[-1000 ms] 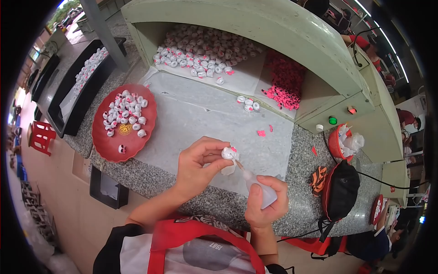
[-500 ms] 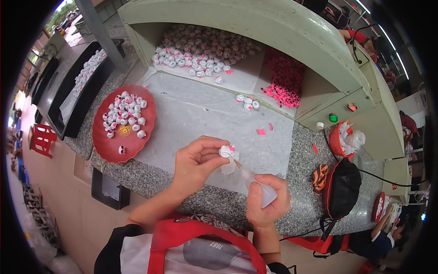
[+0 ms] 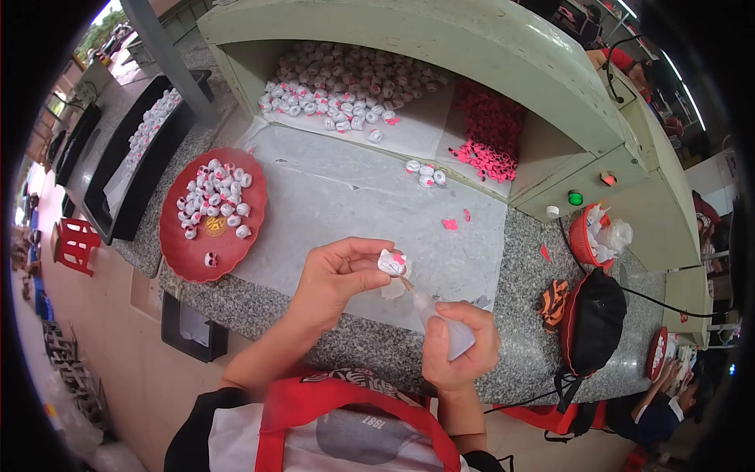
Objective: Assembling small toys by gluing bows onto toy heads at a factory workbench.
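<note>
Between the thumb and fingers of my left hand point(image 3: 330, 275) is a small white figurine head point(image 3: 389, 261) with a pink bow on it. My right hand point(image 3: 462, 350) is wrapped round a translucent squeeze bottle point(image 3: 450, 330), tilted so that its thin nozzle meets or nearly meets the head's lower edge; contact is hard to tell. Beneath them a small pale scrap point(image 3: 393, 289) lies on the white sheet point(image 3: 314, 200). Farther off on this sheet are several white heads point(image 3: 425, 174) and a few loose pink bows point(image 3: 450, 225).
A red scalloped plate point(image 3: 177, 240) of white heads stands at left. The green cabinet point(image 3: 417, 39) overhangs the back, with piled heads point(image 3: 338, 82) and pink bows point(image 3: 486, 161) inside. At right are a red basket point(image 3: 580, 240) and a black bag point(image 3: 595, 326).
The figurine head has turned in my left fingers, so its pink bow and more of its front show. My right hand and the squeeze bottle have shifted slightly left.
</note>
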Demonstrator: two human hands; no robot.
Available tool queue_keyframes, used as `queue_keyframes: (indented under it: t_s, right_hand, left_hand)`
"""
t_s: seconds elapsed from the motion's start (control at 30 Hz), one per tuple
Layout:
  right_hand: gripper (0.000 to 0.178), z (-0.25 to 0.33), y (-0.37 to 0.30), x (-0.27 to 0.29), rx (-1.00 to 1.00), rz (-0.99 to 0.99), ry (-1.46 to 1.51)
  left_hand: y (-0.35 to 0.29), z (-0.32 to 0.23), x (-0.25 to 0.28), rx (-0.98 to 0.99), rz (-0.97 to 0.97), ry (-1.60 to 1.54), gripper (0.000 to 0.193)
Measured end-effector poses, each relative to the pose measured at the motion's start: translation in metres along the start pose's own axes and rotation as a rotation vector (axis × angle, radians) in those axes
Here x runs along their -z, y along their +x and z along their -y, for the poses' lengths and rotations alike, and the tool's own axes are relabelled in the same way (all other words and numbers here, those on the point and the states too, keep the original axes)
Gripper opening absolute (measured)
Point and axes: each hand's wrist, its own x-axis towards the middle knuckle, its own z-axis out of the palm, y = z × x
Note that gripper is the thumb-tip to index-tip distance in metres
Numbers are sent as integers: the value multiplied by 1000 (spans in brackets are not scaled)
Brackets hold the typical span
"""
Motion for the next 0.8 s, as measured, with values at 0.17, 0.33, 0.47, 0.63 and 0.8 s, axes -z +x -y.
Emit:
queue_keyframes:
  t_s: [0.17, 0.33, 0.47, 0.63, 0.8]
  right_hand:
    - [20, -1, 0, 4, 12, -7, -46]
    - [18, 0, 1, 9, -3, 16, -56]
    - [17, 3, 3, 9, -27, 46, -29]
    - [13, -1, 1, -1, -537, -55, 183]
    - [21, -108, -3, -8, -888, -46, 280]
  left_hand:
    - [0, 1, 1, -1, -13, 20, 33]
    - [1, 1, 0, -30, -16, 38, 34]
    - [0, 1, -3, -29, -18, 76, 34]
    - [5, 6, 2, -25, -33, 85, 34]
    - [9, 19, 17, -29, -61, 74, 33]
